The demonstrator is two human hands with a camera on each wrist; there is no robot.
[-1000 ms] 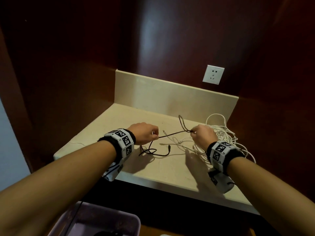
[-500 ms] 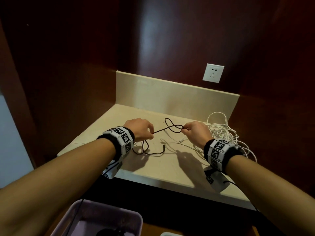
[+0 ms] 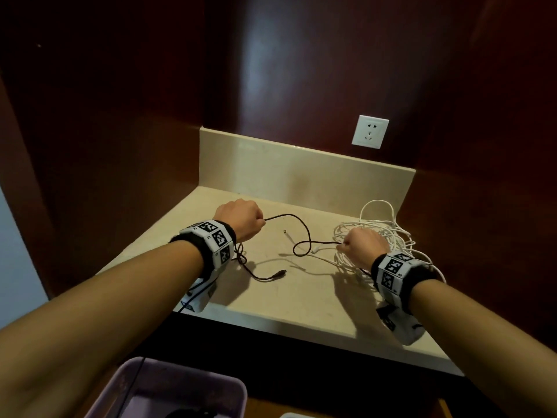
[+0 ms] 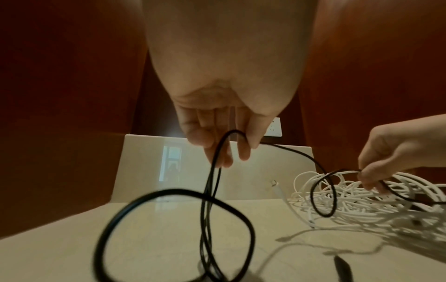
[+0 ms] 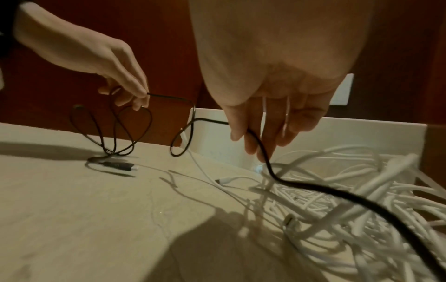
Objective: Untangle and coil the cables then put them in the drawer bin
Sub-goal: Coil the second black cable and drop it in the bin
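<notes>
While left hand (image 3: pixel 239 218) pinches black cable (image 3: pixel 303 236), right hand (image 3: pixel 363 245) fingers pinch same cable.

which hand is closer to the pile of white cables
Right. The right hand is directly over the near edge of the white cable pile, pinching the black cable. The left hand grips that cable's other stretch, well off to the left.

Beige countertop (image 3: pixel 301 300) bears tangled white cables (image 3: pixel 388 236) and black cable (image 3: pixel 265 277).
</notes>
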